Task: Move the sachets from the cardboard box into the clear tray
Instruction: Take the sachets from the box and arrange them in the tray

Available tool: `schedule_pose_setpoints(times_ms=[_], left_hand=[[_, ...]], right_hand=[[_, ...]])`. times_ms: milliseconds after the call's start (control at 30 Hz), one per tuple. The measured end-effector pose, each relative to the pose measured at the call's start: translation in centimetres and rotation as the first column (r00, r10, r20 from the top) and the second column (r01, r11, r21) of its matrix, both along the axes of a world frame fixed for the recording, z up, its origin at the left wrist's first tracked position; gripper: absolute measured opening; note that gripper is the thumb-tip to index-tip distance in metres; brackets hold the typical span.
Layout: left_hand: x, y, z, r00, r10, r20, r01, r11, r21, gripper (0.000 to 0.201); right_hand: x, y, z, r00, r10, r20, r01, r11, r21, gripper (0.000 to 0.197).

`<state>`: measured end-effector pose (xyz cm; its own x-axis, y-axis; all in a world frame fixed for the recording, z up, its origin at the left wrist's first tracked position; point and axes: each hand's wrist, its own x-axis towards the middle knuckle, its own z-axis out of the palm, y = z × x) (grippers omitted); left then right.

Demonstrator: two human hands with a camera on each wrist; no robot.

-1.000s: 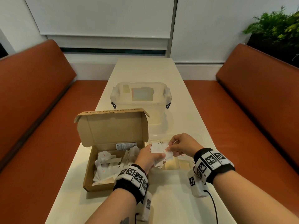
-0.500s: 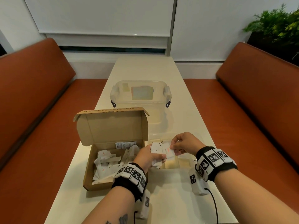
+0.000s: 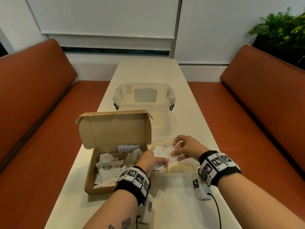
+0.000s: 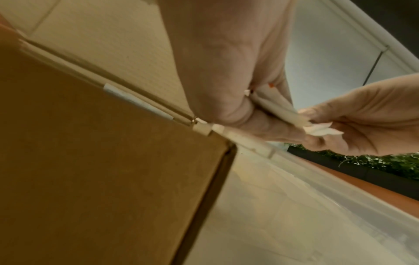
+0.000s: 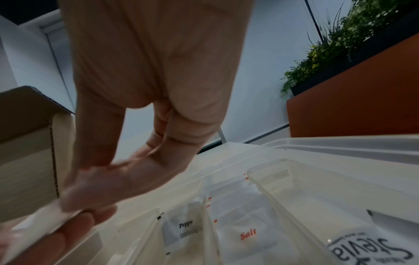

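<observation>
Pinching one sachet (image 3: pixel 171 152) off left hand (image 3: pixel 151 161)'s clutched bunch (image 3: pixel 159 152) with right hand (image 3: pixel 186 149) over clear tray (image 3: pixel 200 140); risk of loose sachets slipping back beside cardboard box (image 3: pixel 90 176), or landing in wrong compartment.

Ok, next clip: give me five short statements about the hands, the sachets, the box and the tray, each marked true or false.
1. The cardboard box stands with its lid open. True.
2. The left hand is empty. False: it holds a bunch of sachets.
3. The right hand pinches a sachet from that bunch. True.
4. The cardboard box has been emptied. False: many loose sachets still lie in it.
5. The clear tray holds sachets marked Pepper and Salt in separate compartments. True.
</observation>
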<state>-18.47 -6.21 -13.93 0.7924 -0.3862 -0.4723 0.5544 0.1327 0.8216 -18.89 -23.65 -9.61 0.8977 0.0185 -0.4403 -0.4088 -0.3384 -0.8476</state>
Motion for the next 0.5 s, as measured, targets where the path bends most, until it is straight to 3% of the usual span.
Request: schedule_pose_setpoints(times_ms=[67,300,400,500], left_hand=[[0.1,-0.1,0.0,1.000,0.010,0.010,-0.010,1.000,0.016,0.039],[0.1,0.0,0.0,0.998,0.056,0.027,-0.057,0.997,0.053,0.029],[0.1,0.1,0.1,0.997,0.082,0.011,-0.082,0.996,0.025,0.028],[0.1,0.0,0.1,0.995,0.099,-0.008,-0.099,0.995,0.005,0.028]], right_hand=[[0.1,-0.1,-0.1,1.000,-0.018,0.011,0.018,0.999,-0.040,0.030],[0.4,-1.8,-0.2,0.993,-0.079,0.088,0.094,0.977,-0.191,0.017],[0.6,-2.7,-0.2,0.994,-0.009,0.108,0.053,0.906,-0.420,0.011],[0.8,-2.5,-0.5,0.989,0.137,0.054,-0.071,0.765,-0.640,0.006]])
